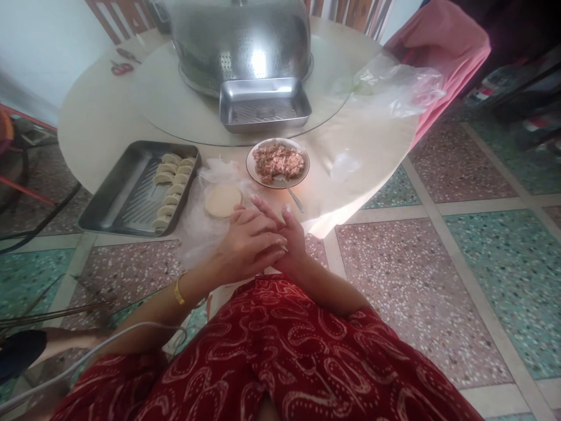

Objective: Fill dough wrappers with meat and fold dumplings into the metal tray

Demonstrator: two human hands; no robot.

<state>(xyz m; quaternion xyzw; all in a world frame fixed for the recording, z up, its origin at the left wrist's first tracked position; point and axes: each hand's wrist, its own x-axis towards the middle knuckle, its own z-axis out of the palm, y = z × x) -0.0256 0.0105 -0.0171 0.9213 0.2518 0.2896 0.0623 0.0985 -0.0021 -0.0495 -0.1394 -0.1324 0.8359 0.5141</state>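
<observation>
At the near edge of the table (96, 117), head view, hands: we see the left hand (252, 237) laid across the right hand (294, 242), the two together with fingers bent; what lies between them is hidden, and we cannot tell whether they clamp anything.
Dough rounds (222, 202): stacked flat on a plastic bag (199, 231), just beside the left fingertips; we judge them light, soft and easily stretched, apt to cling, best peeled singly by the rim.
Meat filling (280, 161): heaped in a bowl (250, 168), beyond the hands; we expect it moist, loose and slippery, better lifted by tool than by fingers.
Spoon (296, 201): head in the filling, handle over the near rim; stiff and light, we would grip the handle's free end.
Dumplings (175, 190): packed along the right side of a metal tray (127, 190); we judge them tender, easily dented, to be held gently at the pleated edge or cradled beneath.
</observation>
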